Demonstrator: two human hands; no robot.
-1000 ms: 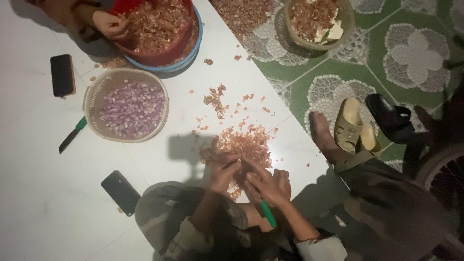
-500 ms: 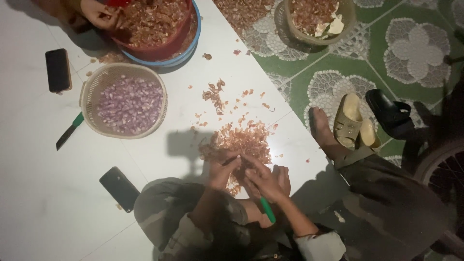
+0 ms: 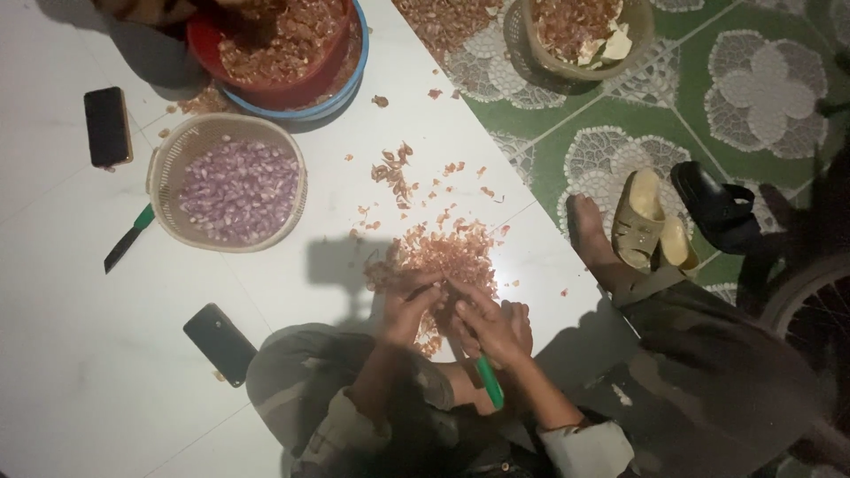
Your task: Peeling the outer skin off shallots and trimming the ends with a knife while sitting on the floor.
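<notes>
The right hand [image 3: 496, 327] is closed around a small knife with a green handle [image 3: 489, 382], and the handle sticks out below the fist. The left hand [image 3: 409, 305] is curled in close beside it, fingers bent around something small between the two hands; it looks like a shallot, but it is too hidden to tell for sure. Both hands sit just over a pile of peels [image 3: 443, 257] on the white floor [image 3: 88, 354], between the person's knees. More bits of peel lie scattered past the pile. To the left, a pale basket [image 3: 168, 150] holds many peeled purple shallots [image 3: 237, 190], so a good lot of the peeling looks done. Farther up, a red bowl [image 3: 208, 53] inside a blue tub is full of brown, unpeeled-looking ones, so I think plenty is left. A second knife [image 3: 128, 237] lies by the basket. Two dark phones [image 3: 108, 126] [image 3: 220, 343] lie on the floor. Sandals [image 3: 651, 221] rest on the green tiles.
</notes>
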